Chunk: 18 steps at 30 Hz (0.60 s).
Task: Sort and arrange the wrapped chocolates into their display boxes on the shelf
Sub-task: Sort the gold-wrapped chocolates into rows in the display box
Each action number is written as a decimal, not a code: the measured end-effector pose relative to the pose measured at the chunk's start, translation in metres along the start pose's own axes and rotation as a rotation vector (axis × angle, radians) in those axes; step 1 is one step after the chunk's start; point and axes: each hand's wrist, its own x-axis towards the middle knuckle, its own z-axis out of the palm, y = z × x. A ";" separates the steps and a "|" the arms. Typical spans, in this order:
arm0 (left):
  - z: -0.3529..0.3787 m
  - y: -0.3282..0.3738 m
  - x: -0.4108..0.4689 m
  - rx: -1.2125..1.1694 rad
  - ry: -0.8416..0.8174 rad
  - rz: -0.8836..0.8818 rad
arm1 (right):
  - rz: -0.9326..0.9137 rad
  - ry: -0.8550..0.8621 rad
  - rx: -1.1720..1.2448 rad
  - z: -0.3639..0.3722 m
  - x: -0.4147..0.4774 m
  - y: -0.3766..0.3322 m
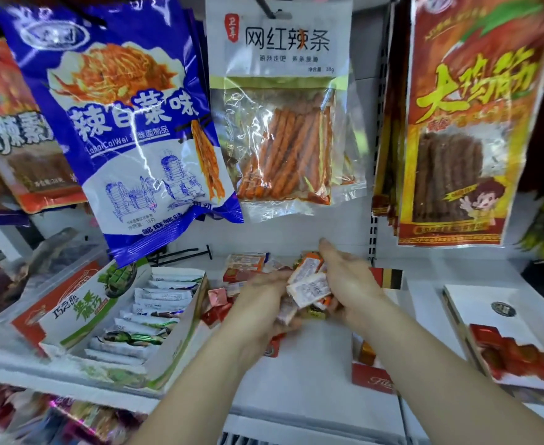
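Both hands meet over the middle of the white shelf. My left hand and my right hand together clasp a bundle of wrapped chocolates, orange and white wrappers with printed labels. More loose wrapped chocolates, red and pink, lie on the shelf behind and to the left of the hands. A green and white display box on the left holds a row of white and green wrapped bars. On the right, a white display box holds red wrapped chocolates. A red box sits under my right forearm.
Snack bags hang on hooks just above the shelf: a blue one, a clear one with orange sticks, a red and yellow one. A clear plastic tub stands at the far left. More packets fill the lower shelf.
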 end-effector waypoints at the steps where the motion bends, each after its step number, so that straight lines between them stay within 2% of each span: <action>1: 0.006 0.000 -0.009 0.009 -0.019 0.002 | -0.095 0.032 -0.076 0.000 -0.003 0.002; 3: 0.016 0.003 -0.022 0.027 -0.060 -0.006 | -0.242 0.092 -0.238 -0.006 -0.011 0.005; 5: 0.023 0.005 -0.034 0.057 -0.095 -0.010 | -0.319 0.145 -0.300 -0.014 -0.022 0.004; 8: 0.040 0.000 -0.051 0.182 -0.190 0.096 | -0.297 0.152 -0.301 -0.032 -0.041 0.000; 10: 0.055 -0.003 -0.060 0.177 -0.173 0.153 | -0.149 0.103 -0.132 -0.050 -0.055 -0.006; 12: 0.070 -0.006 -0.065 0.136 -0.168 0.174 | 0.017 -0.057 0.060 -0.077 -0.072 -0.015; 14: 0.088 -0.008 -0.068 0.106 -0.184 0.184 | 0.043 -0.190 0.257 -0.109 -0.087 -0.021; 16: 0.110 -0.014 -0.071 0.095 -0.206 0.207 | 0.019 -0.218 0.410 -0.139 -0.097 -0.019; 18: 0.138 -0.022 -0.074 0.162 -0.231 0.261 | -0.003 -0.188 0.365 -0.161 -0.105 -0.010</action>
